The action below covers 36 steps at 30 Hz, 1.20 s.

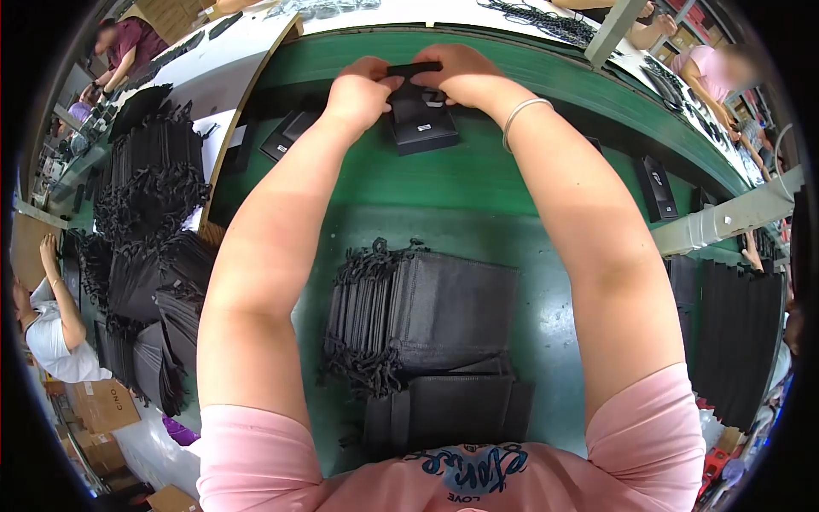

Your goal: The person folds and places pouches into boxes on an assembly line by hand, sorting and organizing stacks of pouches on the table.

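Both arms stretched out beyond the pouch stack (456,307). My left hand (363,92) and right hand (461,75) grasp the far end of a black box (425,128), fingers and thumbs closed on it from either side. Box sits on the green surface (409,183), straight past the stack. Another box (657,189) lies past the stack, off to its right.
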Available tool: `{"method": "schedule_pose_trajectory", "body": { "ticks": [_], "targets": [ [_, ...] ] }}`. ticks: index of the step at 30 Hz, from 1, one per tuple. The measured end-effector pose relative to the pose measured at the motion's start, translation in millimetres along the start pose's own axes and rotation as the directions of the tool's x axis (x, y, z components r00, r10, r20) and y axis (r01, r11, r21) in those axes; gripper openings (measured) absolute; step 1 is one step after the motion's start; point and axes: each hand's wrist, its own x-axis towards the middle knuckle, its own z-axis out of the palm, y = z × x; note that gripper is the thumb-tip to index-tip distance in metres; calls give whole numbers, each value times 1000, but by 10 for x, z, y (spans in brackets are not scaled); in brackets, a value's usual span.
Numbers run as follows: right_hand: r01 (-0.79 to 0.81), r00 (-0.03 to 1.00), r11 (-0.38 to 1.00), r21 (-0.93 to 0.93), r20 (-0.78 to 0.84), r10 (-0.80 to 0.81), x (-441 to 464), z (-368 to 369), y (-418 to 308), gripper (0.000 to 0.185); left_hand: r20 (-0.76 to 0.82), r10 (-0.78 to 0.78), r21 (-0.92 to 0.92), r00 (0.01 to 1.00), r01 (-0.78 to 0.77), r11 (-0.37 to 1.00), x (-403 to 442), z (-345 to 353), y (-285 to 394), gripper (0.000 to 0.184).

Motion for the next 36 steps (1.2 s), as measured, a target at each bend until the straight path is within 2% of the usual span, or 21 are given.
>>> {"method": "schedule_pose_trajectory", "body": {
  "ticks": [1,5,6,8,10,16,20,21,22,23,24,25,27,28,30,31,35,36],
  "targets": [
    [-3,1000,1000,-2,4,3,17,10,38,27,1,-4,-3,1000,4,1000,40,23,-33,24],
    [88,995,987,-136,-43,-95,85,20,248,26,127,62,388,990,-107,915,201,100,-93,26],
    [87,995,987,-137,-41,-94,97,38,323,26,127,60,387,990,-105,916,200,119,-103,26],
    [48,999,991,-122,-10,-49,98,107,538,26,229,180,589,957,-283,757,177,190,-110,30],
    [8,1000,994,-105,16,-6,82,140,636,27,357,266,728,895,-445,521,143,266,-75,34],
    [-157,988,966,-207,-46,151,-105,220,696,30,303,188,738,934,-355,574,-102,511,85,40],
    [-43,928,962,-269,-368,-62,-341,292,844,33,291,148,682,945,-313,661,-65,642,52,44],
    [-5,894,939,-343,-423,-149,-504,244,786,32,290,144,681,946,-310,664,-98,636,25,44],
    [26,850,908,-418,-469,-240,-721,148,668,32,274,244,661,930,-367,655,-119,610,1,44],
    [25,849,907,-420,-470,-242,-948,26,509,32,257,344,642,903,-425,638,-137,585,-14,44],
    [32,952,951,-307,-280,-123,-1199,-98,325,30,238,436,624,868,-481,616,-168,564,-35,44],
    [8,998,982,-188,-55,-19,-1421,-174,190,29,218,520,609,826,-531,589,-224,551,-59,44],
    [112,975,992,-65,198,-97,-1786,-176,72,25,281,432,508,857,-514,691,-633,328,353,38],
    [107,974,993,-51,208,-94,-1920,-54,110,25,286,416,513,863,-505,694,-866,209,515,38],
    [388,904,922,1,194,-381,-2094,236,216,23,509,177,627,842,-504,594,-1354,-34,774,40],
    [390,903,921,10,188,-385,-2101,231,192,23,497,145,645,855,-476,597,-1546,-108,832,41],
    [59,942,995,85,324,-84,-2084,-7,3,18,448,102,654,888,-403,640,-2052,-307,859,44],
    [61,941,995,85,328,-86,-2096,-46,-25,18,445,100,655,890,-400,642,-2062,-308,834,44]
  ]
}}
